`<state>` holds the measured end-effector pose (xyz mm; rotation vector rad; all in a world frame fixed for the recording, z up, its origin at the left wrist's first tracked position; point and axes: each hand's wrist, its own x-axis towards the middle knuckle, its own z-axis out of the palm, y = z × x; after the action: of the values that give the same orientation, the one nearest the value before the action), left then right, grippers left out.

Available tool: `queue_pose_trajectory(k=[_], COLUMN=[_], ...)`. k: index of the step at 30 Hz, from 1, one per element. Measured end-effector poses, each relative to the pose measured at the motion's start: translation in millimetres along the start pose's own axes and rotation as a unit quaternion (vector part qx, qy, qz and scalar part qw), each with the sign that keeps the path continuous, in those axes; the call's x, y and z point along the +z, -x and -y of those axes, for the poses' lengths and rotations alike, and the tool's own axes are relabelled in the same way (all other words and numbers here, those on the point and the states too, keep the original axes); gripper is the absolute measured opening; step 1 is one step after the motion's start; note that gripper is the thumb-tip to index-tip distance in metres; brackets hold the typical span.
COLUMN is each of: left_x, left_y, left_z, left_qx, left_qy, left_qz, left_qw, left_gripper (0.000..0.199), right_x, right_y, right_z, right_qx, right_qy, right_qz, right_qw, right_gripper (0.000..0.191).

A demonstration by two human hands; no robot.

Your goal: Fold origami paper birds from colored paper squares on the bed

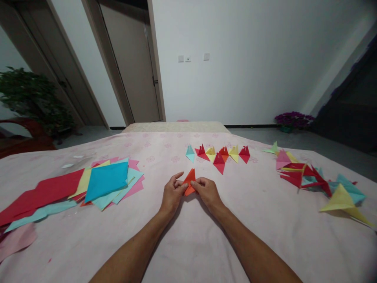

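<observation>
Orange paper (189, 182), folded, pointed at top

white wall (250, 86) | grey-brown door (129, 59), dark handle (155, 81) | leafy plant (29, 94) at left | purple flowers (294, 118) near wall | grey floor (297, 141)

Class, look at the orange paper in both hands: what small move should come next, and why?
Probably, the right hand should press the orange paper flatter while the left hand steadies it: the paper is folded to a point, and both hands pinch it, one from either side.
</observation>
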<state>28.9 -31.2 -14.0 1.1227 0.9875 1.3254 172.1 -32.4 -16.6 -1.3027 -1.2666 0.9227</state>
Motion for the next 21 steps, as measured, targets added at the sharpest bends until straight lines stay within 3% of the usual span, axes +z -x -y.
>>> queue_pose_trajectory(k=[4, 8, 13, 16, 21], left_x=[0.2, 1.0, 4.3, 4.5, 3.8], left_y=[2.1, 3.5, 2.4, 1.3, 2.5], left_z=[-3.2, -2.6, -0.7, 0.8, 5.6], left_qx=[0.008, -0.005, -0.065, -0.067, -0.065], left_qy=[-0.038, -0.041, -0.025, -0.042, -0.096], left_qz=[0.012, 0.039, 0.088, 0.076, 0.119], left_qw=[0.999, 0.998, 0.994, 0.994, 0.986], left_gripper=[0.054, 0.044, 0.029, 0.026, 0.021], right_x=[-1.7, -0.2, 1.5, 1.8, 0.1], right_y=[-1.7, -1.3, 1.3, 1.5, -2.8], right_z=[-0.1, -0.2, 0.3, 1.3, -0.9], right_qx=[-0.019, -0.009, -0.014, -0.011, -0.001], right_qy=[-0.048, -0.115, -0.123, -0.139, -0.152], right_qz=[0.019, -0.006, -0.035, -0.034, -0.06], right_qw=[0.999, 0.993, 0.992, 0.99, 0.987], right_gripper=[0.029, 0.028, 0.028, 0.026, 0.029])
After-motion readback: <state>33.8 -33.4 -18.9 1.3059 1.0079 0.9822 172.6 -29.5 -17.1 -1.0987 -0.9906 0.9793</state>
